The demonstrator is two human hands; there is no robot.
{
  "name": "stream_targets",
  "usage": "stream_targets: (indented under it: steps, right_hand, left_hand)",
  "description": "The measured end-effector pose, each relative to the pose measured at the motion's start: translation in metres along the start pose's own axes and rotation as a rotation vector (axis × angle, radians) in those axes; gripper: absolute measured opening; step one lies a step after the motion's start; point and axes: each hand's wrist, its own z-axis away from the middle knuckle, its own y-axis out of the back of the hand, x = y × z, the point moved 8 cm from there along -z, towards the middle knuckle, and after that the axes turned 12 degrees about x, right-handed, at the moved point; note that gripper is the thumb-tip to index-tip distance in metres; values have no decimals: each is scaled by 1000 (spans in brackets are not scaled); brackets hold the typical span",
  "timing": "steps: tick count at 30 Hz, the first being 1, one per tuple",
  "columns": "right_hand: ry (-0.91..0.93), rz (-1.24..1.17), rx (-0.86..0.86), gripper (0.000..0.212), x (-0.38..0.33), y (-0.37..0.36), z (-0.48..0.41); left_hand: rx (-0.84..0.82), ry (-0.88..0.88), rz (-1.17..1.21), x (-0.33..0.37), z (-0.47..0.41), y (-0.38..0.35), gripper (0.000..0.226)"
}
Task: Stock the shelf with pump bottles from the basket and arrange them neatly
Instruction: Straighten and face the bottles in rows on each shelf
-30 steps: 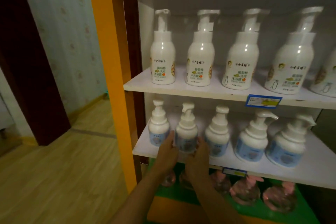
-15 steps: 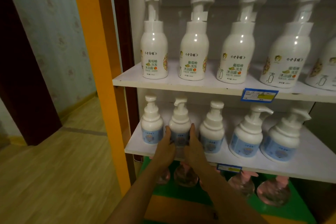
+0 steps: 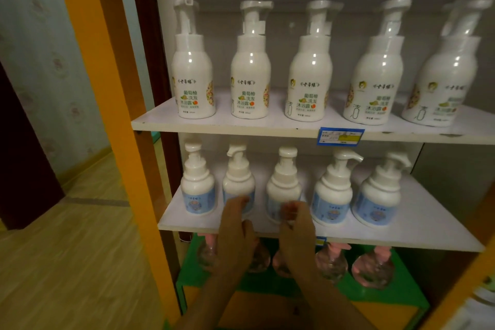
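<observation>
A tall shelving unit with an orange upright post (image 3: 107,115) filled the view. Its white upper shelf board (image 3: 235,126) carried five tall white pump bottles with orange-and-green labels (image 3: 250,80) in an even row.

The white middle shelf board (image 3: 401,233) below held five short white pump bottles with pale blue labels, standing upright along its front edge from the left corner to right of centre.

Half a second before, both hands had cupped the second short bottle (image 3: 238,182) from the left. Now they had parted. The left hand (image 3: 235,233) remained at the lower front of that bottle. The right hand (image 3: 298,233) had shifted across to the base of the third short bottle (image 3: 285,185), just beside it. Motion blur hid the fingertips, so it could not be told whether either hand gripped its bottle or only touched it.

The second bottle stood in line with its neighbours, which suggested it was settled and the tidying was moving rightward along the row. The pump spouts on this shelf pointed different ways, so straightening probably remained to be done.
</observation>
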Motion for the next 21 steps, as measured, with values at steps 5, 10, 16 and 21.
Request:
stream_targets:
  steps: [5, 10, 16, 21]
  right_hand:
    - [-86, -46, -93, 63, -3, 0, -19]
    - [-60, -104, -194, 75, -7, -14, -21]
    - [-56, -109, -214, 66, -4, -10, -26]
    - [-34, -44, -199, 66, -4, -6, -27]
  left_hand:
    - [-361, 146, 147, 17, 10, -55, 55]
    - [-450, 225, 123, -3, 7, -76, 69]
    - [-438, 254, 132, -3, 8, -82, 71]
    - [-441, 267, 111, -8, 8, -90, 82]
